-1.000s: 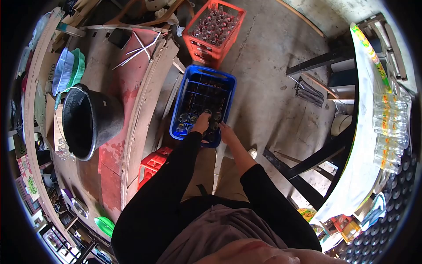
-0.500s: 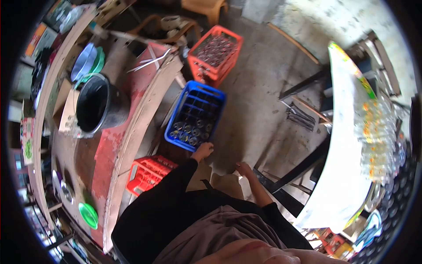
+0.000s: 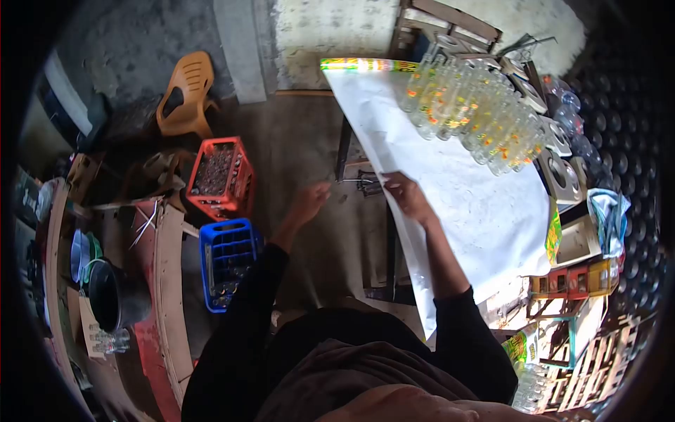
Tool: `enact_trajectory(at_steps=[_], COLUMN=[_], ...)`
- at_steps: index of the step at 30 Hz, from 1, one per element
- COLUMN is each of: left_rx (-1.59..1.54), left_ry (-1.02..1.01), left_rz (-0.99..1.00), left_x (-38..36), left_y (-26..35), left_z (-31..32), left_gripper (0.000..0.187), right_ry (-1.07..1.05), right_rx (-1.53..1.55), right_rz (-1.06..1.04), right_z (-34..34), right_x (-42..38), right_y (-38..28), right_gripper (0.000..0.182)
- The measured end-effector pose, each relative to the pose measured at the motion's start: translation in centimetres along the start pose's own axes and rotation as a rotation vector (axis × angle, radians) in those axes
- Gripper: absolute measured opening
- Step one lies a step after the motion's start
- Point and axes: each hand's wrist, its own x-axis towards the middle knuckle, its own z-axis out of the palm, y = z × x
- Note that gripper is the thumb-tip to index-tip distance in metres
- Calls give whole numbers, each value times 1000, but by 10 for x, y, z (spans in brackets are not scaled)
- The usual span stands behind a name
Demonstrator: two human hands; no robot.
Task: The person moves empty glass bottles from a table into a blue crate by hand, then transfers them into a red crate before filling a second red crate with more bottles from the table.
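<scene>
My left hand (image 3: 309, 202) is raised over the floor in the middle, fingers curled in; anything inside them is too small to make out. Near the left edge of the white-covered table (image 3: 464, 211) is my right hand (image 3: 408, 195), its fingers bent, dark and blurred, so its grip is unclear. A thin light line and a dark bundle (image 3: 369, 184) show between the hands; the bundle lies on the floor. Many clear glass bottles (image 3: 464, 112) with orange marks stand grouped on the table's far part.
Left of my arm are a blue crate (image 3: 229, 228) with glasses and a filled red crate (image 3: 239, 186). An orange chair (image 3: 188, 91) stands behind them. A worn red bench (image 3: 169, 281) and black bucket (image 3: 116, 299) are at the left; stacked dark bottles (image 3: 619, 141) line the right.
The view has turned right, toward the white table. My left hand has left the blue crate's edge, and both hands are now raised farther forward. The red crate near my left arm is out of sight.
</scene>
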Motion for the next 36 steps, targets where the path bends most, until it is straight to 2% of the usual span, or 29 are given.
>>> enact_trajectory(at_steps=[1, 2, 4, 5, 8, 10, 12, 13, 17, 19, 21, 22, 23, 24, 27, 31, 32, 33, 35, 36], left_rx=[-69, -67, -171, -167, -49, 1, 32, 63, 174, 232, 254, 285, 315, 384, 430, 445, 409, 398, 363, 274], left_ry=[-27, -35, -94, -103, -160, -224, -251, -275, -248, -146, -164, -93, -24, -132, -83, -77, -1, -4, -196, -143], left_rz=[-10, 10, 239, 260, 366, 460, 510, 552, 654, 692, 691, 702, 713, 590, 577, 538, 567, 567, 472, 540], left_x=[16, 40, 88, 108, 157, 180, 198, 207, 250, 273, 296, 309, 322, 327, 353, 367, 368, 367, 354, 344], left_y=[27, 51, 96, 121, 192, 231, 262, 273, 295, 299, 303, 300, 298, 306, 296, 289, 287, 293, 305, 304], left_z=[0, 8, 27, 36, 72, 99, 126, 140, 193, 215, 229, 239, 248, 247, 270, 293, 298, 297, 283, 283], left_gripper=[28, 28, 26, 26, 23, 23, 25, 26, 29, 32, 38, 39, 41, 51, 43, 44, 44, 44, 40, 31], right_ry=[57, 153, 317, 358, 569, 632, 684, 697, 656, 578, 556, 563, 639, 630, 635, 590, 589, 584, 612, 615], right_rx=[40, -69, -155, -298, -444, -496, -751, -749, -963, -852, -887, -867, -826, -801, -766, -755, -756, -766, -756, -757], right_rz=[26, -16, -7, 25, 45, 73, 140, 145, 189, 262, 222, 228, 138, 127, 124, 96, 83, 90, 56, 84], right_z=[-27, -54, -104, -132, -204, -244, -272, -282, -297, -291, -291, -288, -283, -280, -273, -270, -269, -270, -263, -261], right_x=[7, 11, 17, 20, 30, 37, 44, 50, 62, 61, 60, 57, 55, 50, 40, 25, 22, 18, 12, 8], right_y=[-10, 3, 33, 40, 75, 92, 106, 115, 136, 143, 150, 145, 145, 141, 129, 117, 114, 114, 114, 107], right_gripper=[32, 30, 30, 31, 31, 32, 40, 40, 51, 50, 49, 46, 40, 38, 36, 34, 34, 34, 28, 28])
